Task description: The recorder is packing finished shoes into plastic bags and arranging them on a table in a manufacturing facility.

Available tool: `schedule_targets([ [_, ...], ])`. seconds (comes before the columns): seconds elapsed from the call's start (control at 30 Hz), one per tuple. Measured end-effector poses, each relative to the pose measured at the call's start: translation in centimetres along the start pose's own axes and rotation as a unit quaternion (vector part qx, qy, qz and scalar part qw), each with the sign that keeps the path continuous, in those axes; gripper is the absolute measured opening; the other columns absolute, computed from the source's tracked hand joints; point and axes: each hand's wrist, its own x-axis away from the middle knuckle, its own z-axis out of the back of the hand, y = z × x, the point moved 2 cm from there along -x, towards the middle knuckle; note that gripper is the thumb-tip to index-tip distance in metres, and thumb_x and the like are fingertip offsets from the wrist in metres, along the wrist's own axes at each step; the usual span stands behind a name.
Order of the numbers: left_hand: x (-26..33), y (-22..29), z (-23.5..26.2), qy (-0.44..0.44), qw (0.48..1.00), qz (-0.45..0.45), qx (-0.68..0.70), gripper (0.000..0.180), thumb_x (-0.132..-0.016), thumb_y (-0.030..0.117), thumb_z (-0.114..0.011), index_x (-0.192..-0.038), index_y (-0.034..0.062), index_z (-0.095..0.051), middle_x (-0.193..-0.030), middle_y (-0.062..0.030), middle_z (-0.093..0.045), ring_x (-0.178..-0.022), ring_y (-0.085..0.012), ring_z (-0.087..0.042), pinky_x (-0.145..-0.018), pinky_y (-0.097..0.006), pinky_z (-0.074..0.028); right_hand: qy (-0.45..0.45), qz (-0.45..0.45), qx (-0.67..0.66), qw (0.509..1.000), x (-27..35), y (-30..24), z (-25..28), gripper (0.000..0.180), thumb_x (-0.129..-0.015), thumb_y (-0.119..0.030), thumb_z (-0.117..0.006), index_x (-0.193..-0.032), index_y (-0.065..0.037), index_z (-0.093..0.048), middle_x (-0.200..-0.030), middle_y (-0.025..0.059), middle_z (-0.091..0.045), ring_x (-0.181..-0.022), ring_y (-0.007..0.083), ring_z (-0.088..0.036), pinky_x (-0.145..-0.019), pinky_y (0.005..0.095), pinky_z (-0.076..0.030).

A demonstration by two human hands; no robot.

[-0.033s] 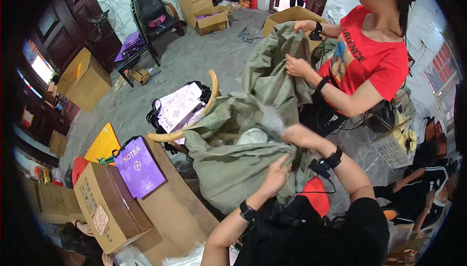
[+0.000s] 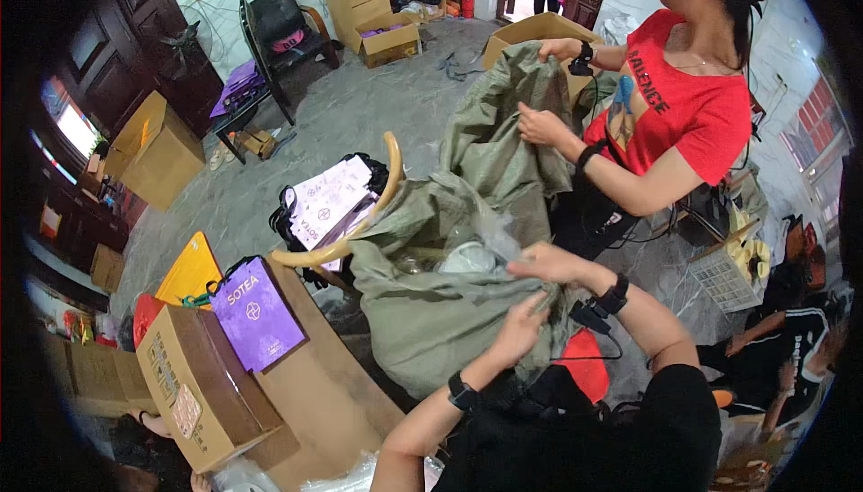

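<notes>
Now both hands grip the green woven sack (image 2: 431, 330) at its mouth, left hand (image 2: 520, 328) and right hand (image 2: 550, 264) closed on fabric; sack stuffed, mouth unsealed, co-worker (image 2: 665, 105) handling another.

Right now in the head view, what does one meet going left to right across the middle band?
Cardboard box → purple paper bag → curved wooden chair arm → green woven sack → left hand → right hand → person in red shirt.

Left hand (image 2: 520, 328) reaches up from the near edge, fingers curled shut in a grip. Right hand (image 2: 550, 263) sits just beyond it, fingers pinched closed. Both wrists wear dark bands.
</notes>
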Motion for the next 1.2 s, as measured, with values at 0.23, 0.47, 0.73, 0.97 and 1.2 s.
schedule_targets([
  [0.23, -4.1, -1.6, -3.2, -0.201, 0.942, -0.192, -0.19, 0.031, -0.089, 0.006, -0.046, -0.118, -0.004, -0.053, -0.117, -0.0178, -0.057, -0.107, -0.0252, -0.054, -0.096, -0.034, -0.039, -0.393, -0.109, 0.209, 0.889, -1.3, 7.9, -2.7, 0.064, -0.077, -0.055, -0.06, -0.076, 0.009, -0.06, -0.063, 0.0052, -0.054, -0.058, 0.016, -0.047, -0.051, 0.0335, -0.038],
  [0.47, -7.7, 5.6, 7.8, -0.167, 0.984, 0.033, -0.047, 0.025, -0.09, 0.017, -0.056, -0.106, -0.0017, -0.059, -0.1, -0.0097, -0.062, -0.087, -0.014, -0.058, -0.075, -0.028, -0.046, -0.227, -0.128, -0.031, 0.965, 2.3, 11.7, -2.3, 0.034, -0.084, -0.03, -0.057, -0.075, 0.002, -0.056, -0.061, -0.0052, -0.046, -0.055, 0.0086, -0.041, -0.049, 0.0287, -0.032],
  [0.73, -19.6, 2.6, 23.7, 0.205, 0.803, -0.204, -0.521, 0.076, -0.063, 0.009, -0.067, -0.133, 0.0088, -0.038, -0.139, -0.025, -0.028, -0.132, -0.0446, -0.022, -0.107, -0.052, -0.021, -0.196, -0.341, -0.014, 0.919, 6.1, 7.8, 2.1, 0.053, -0.084, -0.045, -0.06, -0.094, 0.007, -0.062, -0.086, 0.0136, -0.061, -0.082, 0.0166, -0.053, -0.072, 0.0336, -0.041],
  [0.97, -24.9, -2.8, 25.0, 0.077, 0.85, -0.157, -0.496, 0.03, -0.083, 0.024, -0.053, -0.101, 0.0027, -0.062, -0.088, -0.0236, -0.064, -0.087, -0.041, -0.061, -0.072, -0.046, -0.047, -0.007, -0.179, -0.158, 0.971, 9.5, 1.6, 1.9, 0.043, -0.082, -0.037, -0.067, -0.104, -0.001, -0.063, -0.086, 0.0076, -0.066, -0.08, 0.0145, -0.054, -0.074, 0.0322, -0.044],
  [1.2, -14.9, 2.5, 30.3, 0.27, 0.924, -0.168, -0.213, 0.03, -0.08, -0.006, -0.043, -0.104, -0.0044, -0.06, -0.094, -0.0125, -0.066, -0.087, -0.0217, -0.061, -0.077, -0.032, -0.048, 0.132, -0.173, -0.202, 0.955, 12.8, 3.3, 0.7, 0.04, -0.079, -0.028, -0.069, -0.108, -0.001, -0.062, -0.092, 0.0084, -0.065, -0.077, 0.0145, -0.056, -0.071, 0.0319, -0.045],
])
